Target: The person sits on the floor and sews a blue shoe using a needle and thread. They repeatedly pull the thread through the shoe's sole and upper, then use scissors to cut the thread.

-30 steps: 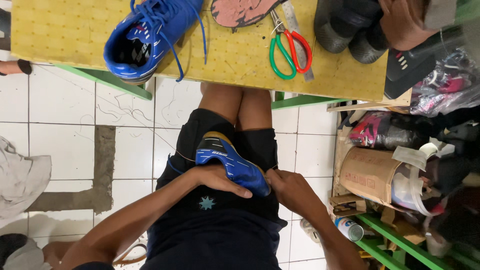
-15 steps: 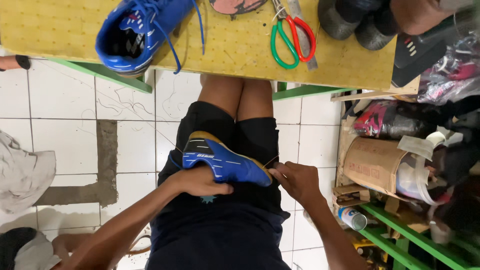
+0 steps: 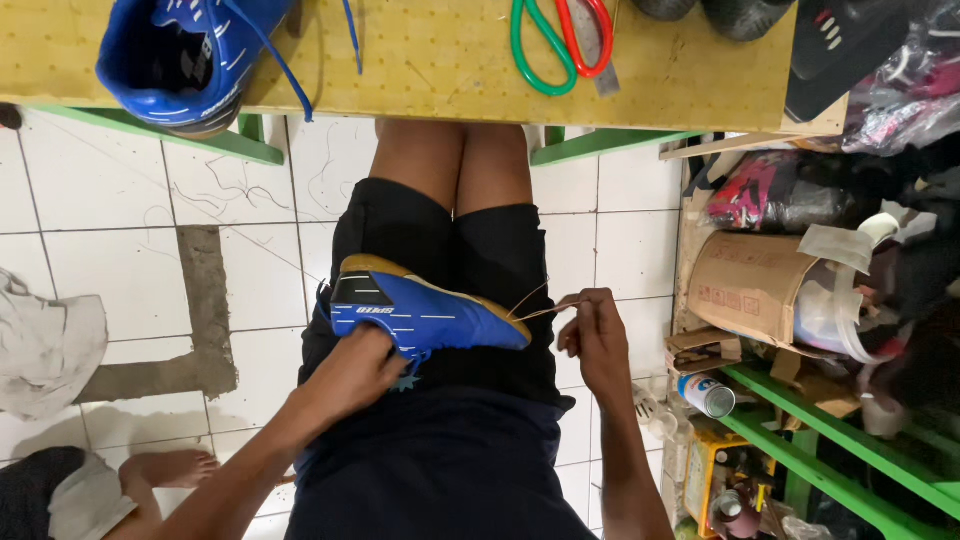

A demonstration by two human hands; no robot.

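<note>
1. From my remote view through the head camera, I look straight down at my lap, with black shorts (image 3: pixel 440 250) over both thighs.
2. The blue shoe (image 3: pixel 425 315) lies on its side across my lap, tan sole edge facing away from me, toe pointing to my right.
3. My left hand (image 3: pixel 350 375) grips the shoe at its heel and opening; the fingers are wrapped together around the near side of the upper, clamped on it.
4. My right hand (image 3: pixel 592 340) sits just beside the toe of the shoe. Its fingers are pinched together on a thin tan thread (image 3: pixel 535 308) that runs taut from the toe area to the fingertips.
5. I cannot tell whether a needle is in the pinch; it is too small to resolve.
6. Ahead of my knees stands the yellow tabletop (image 3: pixel 450 70) on a green frame. A second blue shoe (image 3: pixel 185 55) rests on its left part, overhanging the near edge, laces loose.
7. Scissors (image 3: pixel 555 40) with one green and one red handle lie on the tabletop, well apart from the second shoe.
8. To my right, a green shelf (image 3: pixel 830 440) carries a cardboard box (image 3: pixel 745 285) and a small can (image 3: pixel 708 395).
9. The floor (image 3: pixel 130 200) is white tile, with a grey cloth (image 3: pixel 45 345) lying at my left.
</note>
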